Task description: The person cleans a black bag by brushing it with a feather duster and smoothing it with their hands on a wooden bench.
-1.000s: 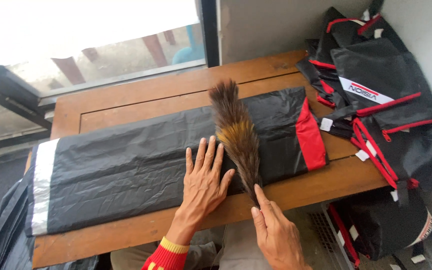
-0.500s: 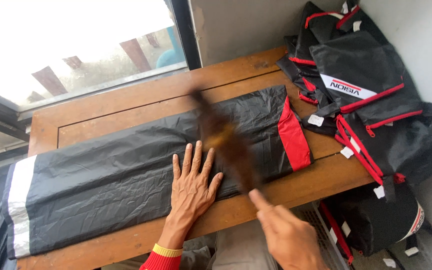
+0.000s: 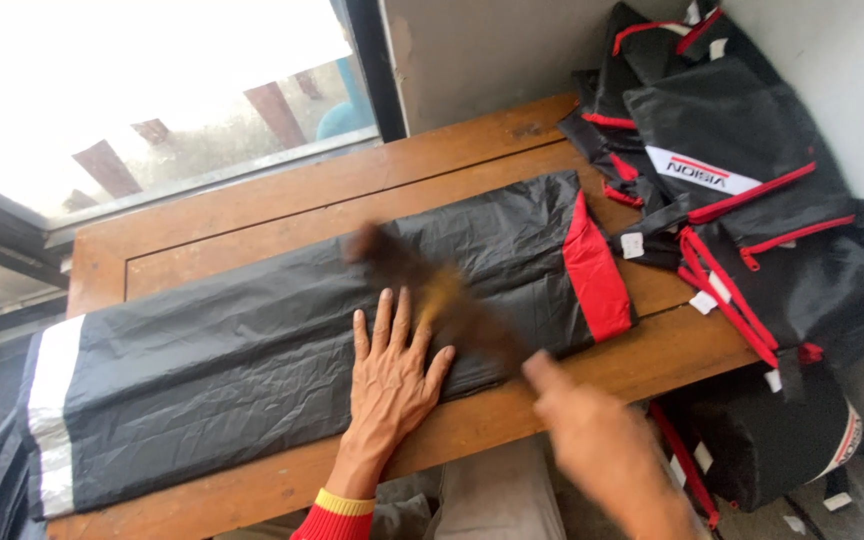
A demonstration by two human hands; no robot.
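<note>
A long black fabric piece (image 3: 252, 350) with a red band at its right end and a white band at its left end lies flat across a wooden table (image 3: 252, 215). My left hand (image 3: 392, 385) rests on it palm down, fingers spread. My right hand (image 3: 587, 440), blurred by motion, grips the handle of a brown feather duster (image 3: 432, 290). The duster's feathers lie across the fabric just above my left hand's fingers, slanting up to the left.
A pile of black bags with red trim (image 3: 742, 190) sits at the table's right end against the wall. Another black and red bag (image 3: 772, 440) lies below the table edge. A window (image 3: 152, 90) runs along the far side.
The duster has swung from upright to slanting left across the fabric. My right hand has moved right along the table's front edge. My left hand stays flat on the fabric.
</note>
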